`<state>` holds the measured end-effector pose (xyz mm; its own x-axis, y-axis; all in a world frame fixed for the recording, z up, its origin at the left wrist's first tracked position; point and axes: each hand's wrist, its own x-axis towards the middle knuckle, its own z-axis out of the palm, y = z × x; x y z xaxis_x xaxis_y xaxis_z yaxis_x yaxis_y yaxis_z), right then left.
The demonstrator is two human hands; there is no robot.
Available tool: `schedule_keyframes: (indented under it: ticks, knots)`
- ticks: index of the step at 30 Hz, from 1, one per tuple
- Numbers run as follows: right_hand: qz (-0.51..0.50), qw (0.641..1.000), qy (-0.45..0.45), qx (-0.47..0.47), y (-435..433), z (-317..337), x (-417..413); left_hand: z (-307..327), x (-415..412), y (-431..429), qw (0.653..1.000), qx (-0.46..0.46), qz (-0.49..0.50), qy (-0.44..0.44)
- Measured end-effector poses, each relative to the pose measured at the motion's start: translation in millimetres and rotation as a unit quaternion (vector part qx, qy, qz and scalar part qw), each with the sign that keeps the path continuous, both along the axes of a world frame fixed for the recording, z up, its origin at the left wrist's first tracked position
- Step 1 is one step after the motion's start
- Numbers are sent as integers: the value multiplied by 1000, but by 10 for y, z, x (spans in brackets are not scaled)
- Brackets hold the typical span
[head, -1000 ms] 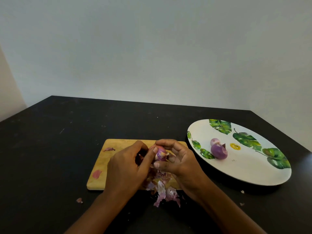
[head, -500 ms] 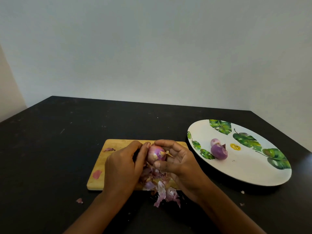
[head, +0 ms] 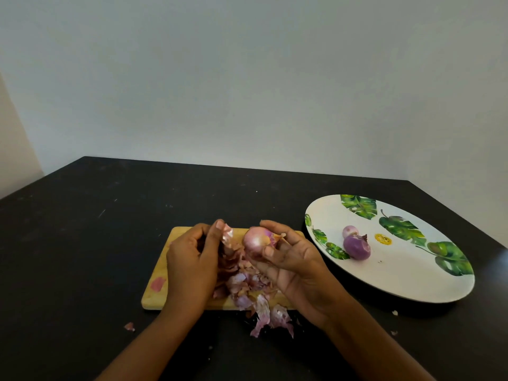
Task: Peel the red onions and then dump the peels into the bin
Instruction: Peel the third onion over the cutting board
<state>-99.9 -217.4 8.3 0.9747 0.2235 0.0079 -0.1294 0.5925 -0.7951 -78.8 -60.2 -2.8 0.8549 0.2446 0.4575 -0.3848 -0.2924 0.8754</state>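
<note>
My right hand (head: 292, 266) grips a small red onion (head: 255, 241) just above the wooden cutting board (head: 157, 284). To its left, my left hand (head: 192, 264) pinches a pale pink strip of peel (head: 227, 234) between thumb and fingers, held slightly apart from the onion. A heap of loose peels (head: 253, 290) lies on the board beneath both hands and spills over its front edge onto the black table. Two peeled onions (head: 356, 246) sit on the white leaf-patterned plate (head: 412, 281) at the right. No bin is in view.
The black table (head: 82, 243) stands in a corner, with a wall behind it and another at the right. Small peel scraps (head: 129, 326) lie on the table left of the board's front edge, and more crumbs lie near the plate's front rim.
My left hand has pulled a strip of peel off the onion and moved left, away from my right hand. The onion now shows more bare surface.
</note>
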Motion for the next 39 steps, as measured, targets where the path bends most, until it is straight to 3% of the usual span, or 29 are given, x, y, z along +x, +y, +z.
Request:
schedule_keyframes:
  ticks: [8,14,23,28,33,39]
  knots:
    - [-4,998,14,66,-38,16,40,11,14,15,999,-27,-14,35]
    - [-7,1000,-5,19,-44,1,45,20,-29,-6,998,51,-24,-4]
    - [32,998,-25,-37,-48,-34,28,111,-127,-75,988,-20,-154,0]
    - [28,993,-55,-99,-55,-43,23,100,-110,-75,989,-21,-147,3]
    - [-26,970,-82,-229,0,-60,3,85,-121,-83,992,-19,-125,-1]
    - [-54,966,-78,-241,19,-64,-10,55,-108,-78,994,10,-107,-4]
